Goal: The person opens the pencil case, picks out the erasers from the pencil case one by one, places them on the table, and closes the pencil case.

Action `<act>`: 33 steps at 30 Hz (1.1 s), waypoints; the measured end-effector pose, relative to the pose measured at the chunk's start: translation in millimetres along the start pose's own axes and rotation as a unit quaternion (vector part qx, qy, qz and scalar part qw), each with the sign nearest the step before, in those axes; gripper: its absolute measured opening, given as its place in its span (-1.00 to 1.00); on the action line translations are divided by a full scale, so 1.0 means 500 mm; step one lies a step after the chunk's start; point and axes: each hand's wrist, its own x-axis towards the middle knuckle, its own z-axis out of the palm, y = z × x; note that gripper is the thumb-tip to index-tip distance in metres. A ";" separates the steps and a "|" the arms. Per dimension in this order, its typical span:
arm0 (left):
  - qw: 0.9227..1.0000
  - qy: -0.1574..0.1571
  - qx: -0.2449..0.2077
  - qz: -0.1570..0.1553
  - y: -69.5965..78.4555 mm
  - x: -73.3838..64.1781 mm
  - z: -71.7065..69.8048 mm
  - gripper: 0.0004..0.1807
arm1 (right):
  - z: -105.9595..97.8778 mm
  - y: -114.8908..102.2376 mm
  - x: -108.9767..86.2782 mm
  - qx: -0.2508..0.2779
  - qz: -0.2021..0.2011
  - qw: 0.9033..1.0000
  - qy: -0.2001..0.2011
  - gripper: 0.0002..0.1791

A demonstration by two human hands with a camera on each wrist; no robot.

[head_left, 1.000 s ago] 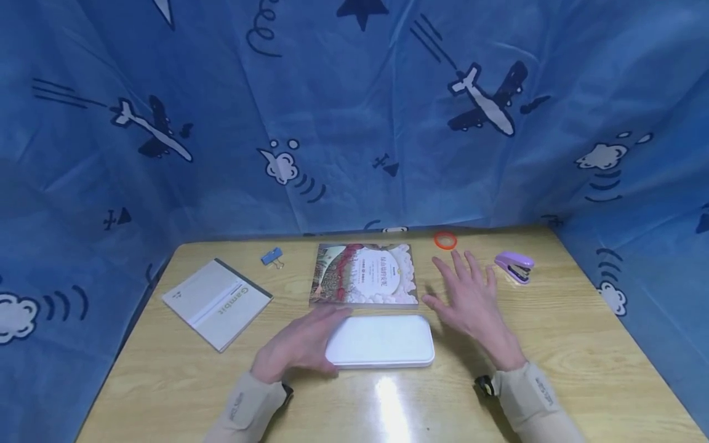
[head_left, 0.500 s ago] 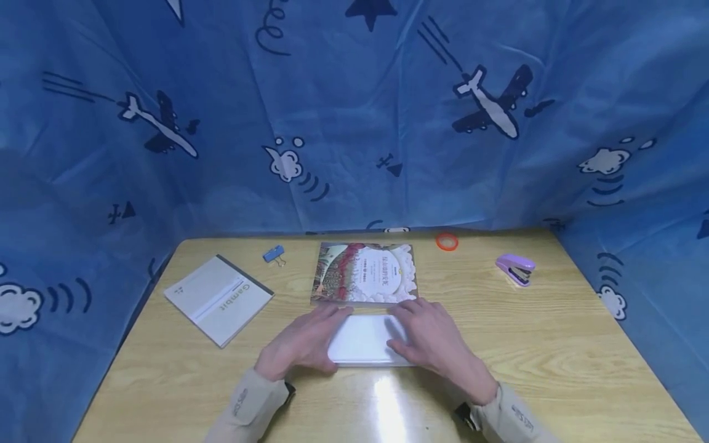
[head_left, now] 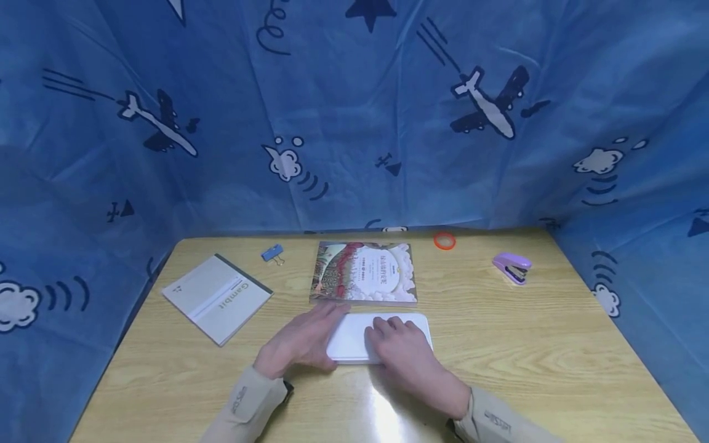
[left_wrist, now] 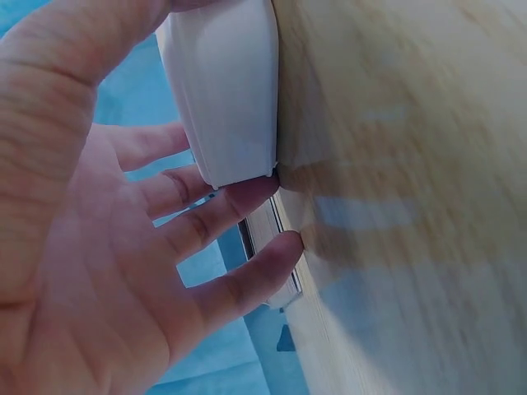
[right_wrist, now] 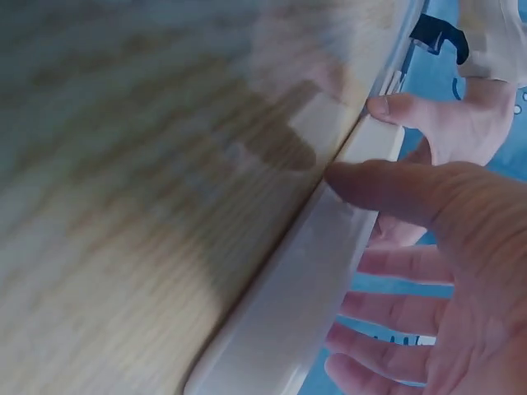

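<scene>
Wooden desk (head_left: 532, 351), picture book (head_left: 365, 272), white case (head_left: 351, 337) lying flat just in front of the book
left hand (head_left: 301, 340) grips its left end, right hand (head_left: 407, 354) has thumb on the near edge, fingers bent over top

The case (head_left: 350, 337) at the left hand (head_left: 301, 341) and under the right hand (head_left: 407, 357) is plain, glossy white. Just beyond both hands, the book (head_left: 382, 274) has a red streak, pale cloud shapes and a mottled left part that seems brown, though it is small to judge. Left of the left hand, the notebook (head_left: 216, 301) is off-white with a dark edge band and gold-toned lettering; ahead, the clip (head_left: 272, 252) is blue. Beyond the right hand, the ring (head_left: 445, 248) is red and, farther right, the stapler (head_left: 511, 261) purple and black. Beneath both hands, the table (head_left: 554, 344) shows yellowish wood grain; behind, the curtain (head_left: 343, 92) is blue with navy-and-white planes and clouds.
</scene>
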 end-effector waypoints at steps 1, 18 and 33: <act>1.000 -0.001 -0.003 0.000 -0.001 0.000 0.000 0.30 | 0.001 -0.001 0.001 -0.011 -0.003 1.000 0.004 -0.61; 0.996 0.044 -0.078 0.005 -0.020 -0.011 0.013 0.27 | -0.001 -0.004 0.019 -0.123 -0.090 0.988 0.015 -0.89; 0.988 0.019 -0.154 -0.010 -0.028 -0.008 0.014 0.31 | -0.040 0.068 0.023 0.019 -0.159 0.986 0.041 -0.76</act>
